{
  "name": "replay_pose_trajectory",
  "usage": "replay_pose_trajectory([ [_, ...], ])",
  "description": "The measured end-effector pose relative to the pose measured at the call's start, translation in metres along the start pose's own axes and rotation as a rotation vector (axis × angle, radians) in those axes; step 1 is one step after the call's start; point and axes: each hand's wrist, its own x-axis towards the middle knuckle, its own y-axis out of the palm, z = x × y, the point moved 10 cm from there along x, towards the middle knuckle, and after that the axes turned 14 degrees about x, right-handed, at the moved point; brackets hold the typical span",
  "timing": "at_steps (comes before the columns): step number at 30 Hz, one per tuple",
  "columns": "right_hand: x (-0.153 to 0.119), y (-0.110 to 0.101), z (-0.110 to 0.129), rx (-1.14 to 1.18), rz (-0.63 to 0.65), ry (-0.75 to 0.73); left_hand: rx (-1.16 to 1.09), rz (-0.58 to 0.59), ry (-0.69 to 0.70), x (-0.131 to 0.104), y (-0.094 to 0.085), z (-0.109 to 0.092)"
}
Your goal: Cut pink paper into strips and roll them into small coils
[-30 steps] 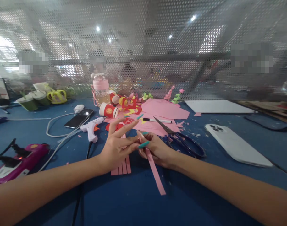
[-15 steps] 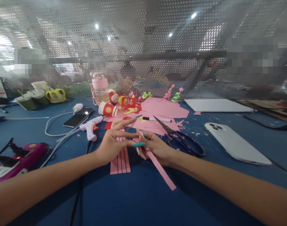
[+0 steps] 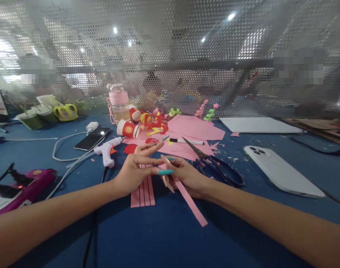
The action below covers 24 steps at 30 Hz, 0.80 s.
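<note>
Both hands meet above the middle of the table. My right hand (image 3: 183, 175) is closed on a pink paper strip (image 3: 192, 205), whose free end slants down towards the front right. Against the strip's upper end, my left hand (image 3: 140, 169) presses its thumb and a finger, other fingers stretched out to the right. Beneath my left hand lies a pink sheet (image 3: 142, 195) with dark lines or slits running lengthwise. The exact pinch point is partly hidden by the fingers.
Blue scissors (image 3: 220, 167), a marker (image 3: 186, 141) and pink paper (image 3: 194, 128) lie beyond the hands. On the left are a glue gun (image 3: 107, 150), a dark phone (image 3: 92, 139) and a purple power strip (image 3: 32, 186). A white phone (image 3: 281, 171) lies right.
The hands and the pink strip are almost where they were; only the fingers have shifted very slightly. The view has moved a little.
</note>
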Motion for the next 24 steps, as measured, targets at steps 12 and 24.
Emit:
replay_pose_trajectory([
  [12, -0.003, -0.002, -0.004, -0.134, 0.018, 0.003, 0.158, 0.168, 0.224, -0.007, 0.015, -0.022],
  [24, 0.003, -0.006, 0.003, -0.042, -0.051, -0.095, 0.302, -0.052, 0.264, -0.008, -0.001, -0.03],
])
